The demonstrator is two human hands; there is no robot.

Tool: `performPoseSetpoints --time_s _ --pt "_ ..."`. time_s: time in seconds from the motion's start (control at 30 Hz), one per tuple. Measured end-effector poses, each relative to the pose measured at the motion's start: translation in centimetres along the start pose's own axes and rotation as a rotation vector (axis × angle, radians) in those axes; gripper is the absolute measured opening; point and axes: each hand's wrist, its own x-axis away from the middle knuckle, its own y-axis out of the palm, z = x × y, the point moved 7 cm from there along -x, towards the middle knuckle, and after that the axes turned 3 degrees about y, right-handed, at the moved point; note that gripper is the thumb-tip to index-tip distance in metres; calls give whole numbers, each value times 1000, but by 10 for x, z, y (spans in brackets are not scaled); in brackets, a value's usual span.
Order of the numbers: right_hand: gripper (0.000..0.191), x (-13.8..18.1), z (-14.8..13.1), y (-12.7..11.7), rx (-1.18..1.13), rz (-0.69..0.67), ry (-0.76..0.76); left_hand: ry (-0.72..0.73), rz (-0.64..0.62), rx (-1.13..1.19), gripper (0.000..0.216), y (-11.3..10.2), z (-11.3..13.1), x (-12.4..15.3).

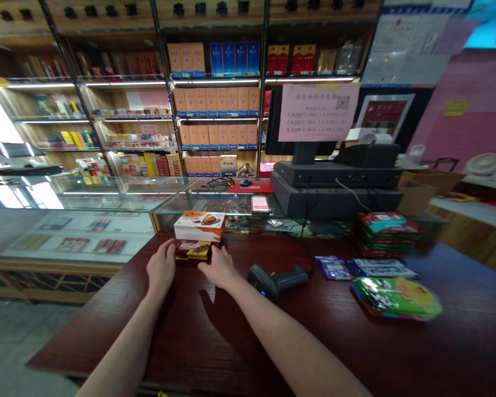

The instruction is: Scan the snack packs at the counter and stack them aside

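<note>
A flat dark red and yellow chocolate box (193, 250) lies on the brown counter (182, 331). My left hand (161, 269) is at its left end, the fingertips against the edge. At the opposite end, my right hand (220, 268) has its fingers curled by the corner and its thumb towards me. The box sits between both hands. Right behind it is a white and orange box (199, 226) with a cup pictured on it. To the right of my right hand lies a black barcode scanner (276, 280).
On the right lie a green snack packet (397, 298), purple packets (333, 268), blue-white packets (382, 268) and a stack of red and green packets (386, 234). Behind stand a till with a monitor (310, 116) and a glass display case (86, 231). Shelves of boxes line the wall.
</note>
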Motion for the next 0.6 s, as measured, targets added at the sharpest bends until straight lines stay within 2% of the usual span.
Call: performPoseSetpoints --time_s 0.1,0.3,0.47,0.6 --pt "62 4 -4 -13 -8 23 -40 45 16 22 41 -5 15 3" --pt "62 5 -2 -44 -18 152 -140 152 1 71 40 -5 42 5" --pt "52 8 15 -71 14 220 -175 207 -62 127 43 6 70 9" --pt "55 17 35 -96 41 273 -164 269 -107 181 42 18 99 16"
